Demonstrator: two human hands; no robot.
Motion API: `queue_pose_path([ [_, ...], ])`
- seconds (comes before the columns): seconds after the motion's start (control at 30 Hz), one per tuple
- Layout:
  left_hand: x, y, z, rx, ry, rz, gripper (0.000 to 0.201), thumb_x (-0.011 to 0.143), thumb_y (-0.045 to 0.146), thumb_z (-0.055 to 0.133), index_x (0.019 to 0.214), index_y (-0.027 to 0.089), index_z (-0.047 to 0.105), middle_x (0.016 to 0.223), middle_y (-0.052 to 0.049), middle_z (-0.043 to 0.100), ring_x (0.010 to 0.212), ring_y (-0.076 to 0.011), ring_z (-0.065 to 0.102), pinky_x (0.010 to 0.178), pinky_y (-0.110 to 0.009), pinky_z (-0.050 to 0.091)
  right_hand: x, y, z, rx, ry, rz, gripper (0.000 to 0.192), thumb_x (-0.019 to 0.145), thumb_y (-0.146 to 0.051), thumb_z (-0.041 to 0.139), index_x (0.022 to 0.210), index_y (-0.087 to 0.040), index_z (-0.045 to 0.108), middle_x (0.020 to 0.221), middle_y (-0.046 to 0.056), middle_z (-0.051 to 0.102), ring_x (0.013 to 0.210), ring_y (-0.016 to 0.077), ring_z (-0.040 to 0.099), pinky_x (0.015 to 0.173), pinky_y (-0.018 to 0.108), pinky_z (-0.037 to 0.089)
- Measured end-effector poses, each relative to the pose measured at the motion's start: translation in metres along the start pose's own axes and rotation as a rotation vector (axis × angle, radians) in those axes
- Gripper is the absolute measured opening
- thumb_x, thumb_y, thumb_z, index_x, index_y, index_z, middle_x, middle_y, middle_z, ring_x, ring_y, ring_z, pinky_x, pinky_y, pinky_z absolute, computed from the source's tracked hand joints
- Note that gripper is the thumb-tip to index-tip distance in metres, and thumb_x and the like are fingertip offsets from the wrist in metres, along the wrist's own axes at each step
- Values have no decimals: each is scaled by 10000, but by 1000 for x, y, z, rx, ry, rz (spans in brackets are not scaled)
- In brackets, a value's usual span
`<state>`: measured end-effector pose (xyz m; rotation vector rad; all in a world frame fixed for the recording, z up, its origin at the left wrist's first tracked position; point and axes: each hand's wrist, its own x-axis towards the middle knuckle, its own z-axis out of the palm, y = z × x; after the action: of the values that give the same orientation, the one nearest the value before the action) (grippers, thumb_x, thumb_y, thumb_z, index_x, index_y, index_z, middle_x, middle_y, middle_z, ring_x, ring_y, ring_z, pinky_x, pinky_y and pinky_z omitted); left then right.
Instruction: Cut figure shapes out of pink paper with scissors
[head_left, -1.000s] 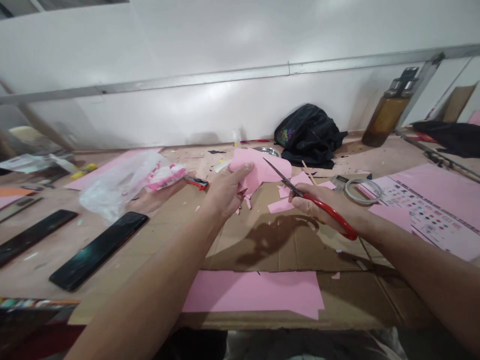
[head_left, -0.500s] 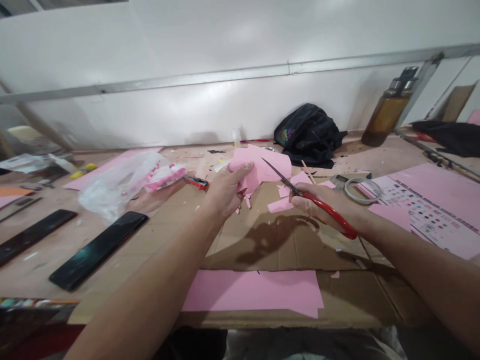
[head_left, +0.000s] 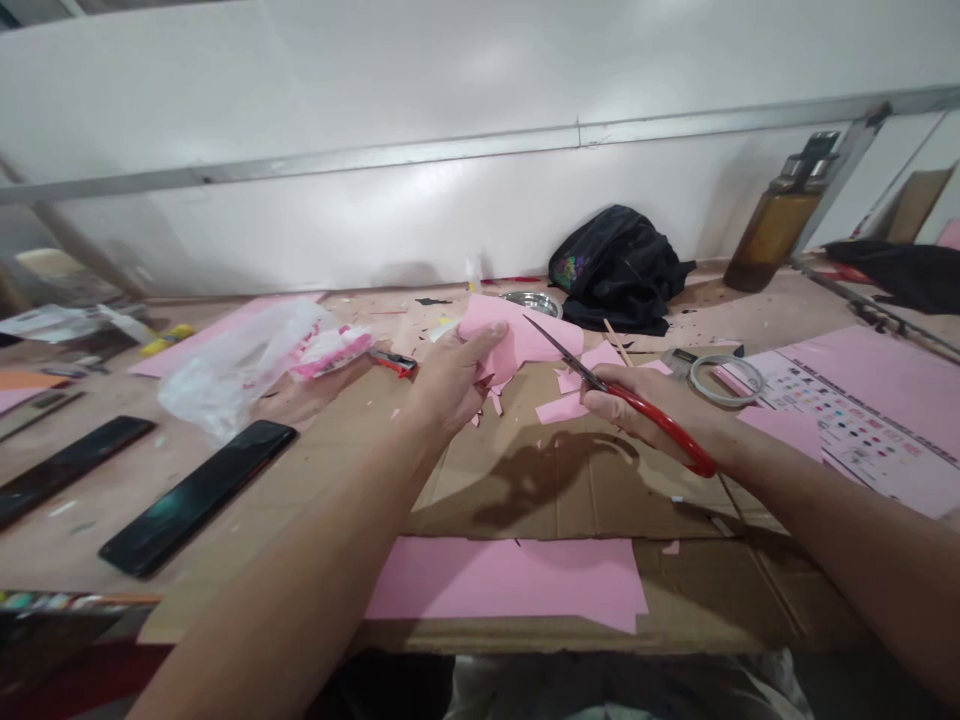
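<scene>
My left hand (head_left: 457, 380) pinches a piece of pink paper (head_left: 529, 335) between thumb and fingers, raised above the cardboard (head_left: 480, 490). In my right hand (head_left: 637, 400) is a pair of scissors (head_left: 667, 430) with red handles. The dark blades point up and left, overlapping the right part of the held paper in view; whether they touch it I cannot tell. Pink paper scraps (head_left: 562, 408) lie beneath and beside the hands. A larger pink strip (head_left: 510, 580) rests at the cardboard's near edge.
Two black phones (head_left: 199, 495) lie on the left, near a clear plastic bag (head_left: 232, 370) and a red cutter (head_left: 394, 362). At the back are a metal dish (head_left: 536, 302), a black cloth bundle (head_left: 622, 270) and an amber bottle (head_left: 776, 220). A tape roll (head_left: 726, 380) and printed sheet (head_left: 847, 430) sit right.
The top edge of the held pink paper has dipped slightly, uncovering more of the metal dish behind it. Both hands and the scissors stay nearly where they were.
</scene>
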<state>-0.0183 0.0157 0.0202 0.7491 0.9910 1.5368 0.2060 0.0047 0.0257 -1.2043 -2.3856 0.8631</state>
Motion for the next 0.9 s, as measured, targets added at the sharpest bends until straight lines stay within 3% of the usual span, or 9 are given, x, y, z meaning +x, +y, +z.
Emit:
queue_pose_path([
  [0.3, 0, 0, 0, -9, -43, 4, 181, 745, 32, 737, 661, 150, 628, 475, 74, 453, 412, -65, 377, 469, -194, 389, -1, 0, 1, -24, 28, 30, 352, 939, -542, 518, 841, -214, 603, 816, 27, 671, 721, 197, 601, 651, 300, 436],
  [0.53, 3, -3, -5, -14, -57, 16, 233, 711, 81, 786, 608, 174, 599, 530, 35, 526, 506, -104, 501, 498, -210, 427, -1, 2, 2, -15, 35, -29, 308, 951, -498, 523, 851, -214, 584, 796, 11, 642, 688, 169, 559, 625, 281, 404],
  [0.9, 2, -2, -3, -20, -50, 25, 167, 719, 82, 785, 652, 172, 661, 528, 39, 547, 522, -114, 532, 549, -229, 451, -3, -2, 3, 31, 36, 1, 361, 941, -547, 525, 811, -211, 550, 760, 2, 616, 647, 155, 538, 602, 277, 392],
])
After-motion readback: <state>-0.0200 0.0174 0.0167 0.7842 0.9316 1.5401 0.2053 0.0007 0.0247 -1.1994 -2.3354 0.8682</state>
